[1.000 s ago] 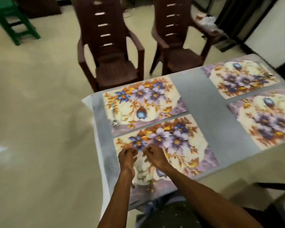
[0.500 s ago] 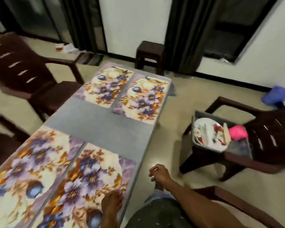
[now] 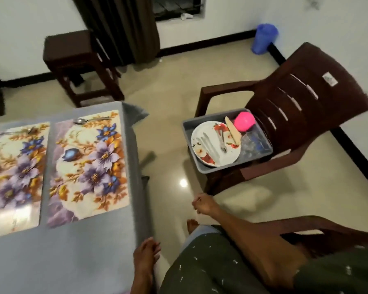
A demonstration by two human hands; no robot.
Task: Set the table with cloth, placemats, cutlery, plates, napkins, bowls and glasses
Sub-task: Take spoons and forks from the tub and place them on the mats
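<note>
Plates point(image 3: 216, 143) lie in the grey tub point(image 3: 202, 168) on the brown chair point(image 3: 306, 98), ahead and slightly right of the right hand point(image 3: 204, 205). That nearer hand hangs loosely curled, holding nothing visible. The left hand point(image 3: 146, 254) rests flat at the cloth point(image 3: 51, 262) edge. Since the earlier frame, the view has swung toward the tub.

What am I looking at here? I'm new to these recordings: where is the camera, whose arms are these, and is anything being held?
There is no machine. A person wears the camera on their head, so it looks down at their own arms. The left hand rests on the edge of the grey tablecloth; the right hand hangs loosely over the floor. Neither has a grip on anything. Two floral placemats lie on the cloth, a spoon on the right one's far end. On the brown chair sits a grey bin with plates, cutlery and a pink bowl.
</note>
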